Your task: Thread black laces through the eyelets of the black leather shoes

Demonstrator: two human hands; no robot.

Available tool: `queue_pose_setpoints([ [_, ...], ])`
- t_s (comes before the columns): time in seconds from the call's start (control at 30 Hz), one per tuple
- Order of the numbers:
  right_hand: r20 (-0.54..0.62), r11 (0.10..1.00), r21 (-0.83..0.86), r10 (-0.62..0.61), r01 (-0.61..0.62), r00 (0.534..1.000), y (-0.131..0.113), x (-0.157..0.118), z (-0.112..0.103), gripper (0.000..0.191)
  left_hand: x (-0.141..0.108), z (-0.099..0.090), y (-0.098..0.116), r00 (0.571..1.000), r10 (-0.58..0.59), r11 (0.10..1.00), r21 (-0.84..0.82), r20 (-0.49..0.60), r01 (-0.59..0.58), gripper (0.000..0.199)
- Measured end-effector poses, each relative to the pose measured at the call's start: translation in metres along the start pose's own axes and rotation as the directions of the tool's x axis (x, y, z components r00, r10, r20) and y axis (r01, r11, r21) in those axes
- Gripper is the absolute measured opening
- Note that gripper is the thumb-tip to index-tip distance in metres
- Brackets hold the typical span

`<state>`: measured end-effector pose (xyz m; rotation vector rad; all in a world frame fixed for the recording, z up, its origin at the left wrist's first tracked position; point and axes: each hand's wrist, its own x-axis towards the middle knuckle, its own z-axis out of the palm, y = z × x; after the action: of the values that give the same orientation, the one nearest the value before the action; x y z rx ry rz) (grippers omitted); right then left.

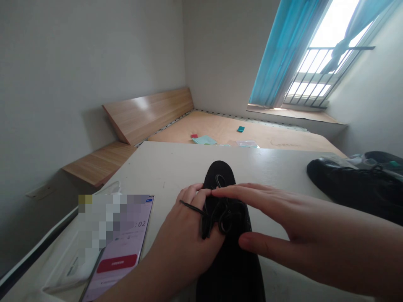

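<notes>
A black shoe (231,268) with black laces (225,216) lies on the white table, its toe pointing away from me. My left hand (192,235) grips the shoe at its left side, fingers bent near the toe and thumb by the laces. One lace end runs across the back of that hand's fingers. Over the right side of the shoe reaches my right hand (270,214), its fingers stretched out and the thumb apart. The right fingertips meet the left fingers above the laces; whether they pinch a lace is hidden.
Another black shoe (352,180) lies at the table's right, beside clear plastic. A phone (121,251) and a white case-like object (80,260) with a cable are at the left. Behind the white table (176,163) is a bed (214,121) with small packets on it.
</notes>
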<state>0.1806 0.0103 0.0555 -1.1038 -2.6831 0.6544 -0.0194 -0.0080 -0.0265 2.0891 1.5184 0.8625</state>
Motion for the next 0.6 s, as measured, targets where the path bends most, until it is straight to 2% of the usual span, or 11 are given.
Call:
queue_pose_setpoints([
  [0.1,-0.079,0.994,-0.103,-0.052,0.044,0.996,-0.005,-0.003,0.004,0.044,0.0,0.001,-0.002,1.0,0.001,1.0,-0.007,-0.01,-0.001,0.048],
  [0.23,0.064,0.976,-0.125,-0.172,0.179,0.983,-0.009,-0.004,0.018,0.027,0.0,0.001,-0.004,1.0,-0.004,1.0,-0.015,0.018,0.004,0.05],
  [0.3,0.088,0.966,-0.115,-0.222,0.232,0.971,-0.01,-0.006,0.023,0.025,0.0,0.001,-0.004,0.999,-0.024,0.999,-0.027,0.04,0.025,0.051],
  [0.4,0.043,0.964,-0.129,-0.228,0.231,0.973,-0.013,-0.007,0.021,0.021,0.0,0.0,-0.004,0.998,-0.035,0.998,-0.048,0.044,0.037,0.051],
  [0.53,-0.103,0.978,-0.131,-0.175,0.161,0.979,-0.02,0.003,0.007,0.024,0.001,0.0,-0.004,0.998,-0.023,0.998,-0.048,0.054,0.026,0.051],
  [0.6,-0.071,0.968,-0.054,-0.247,0.244,0.966,-0.024,0.008,0.003,0.022,0.001,0.0,-0.004,0.998,-0.03,0.999,-0.043,0.055,0.033,0.052],
])
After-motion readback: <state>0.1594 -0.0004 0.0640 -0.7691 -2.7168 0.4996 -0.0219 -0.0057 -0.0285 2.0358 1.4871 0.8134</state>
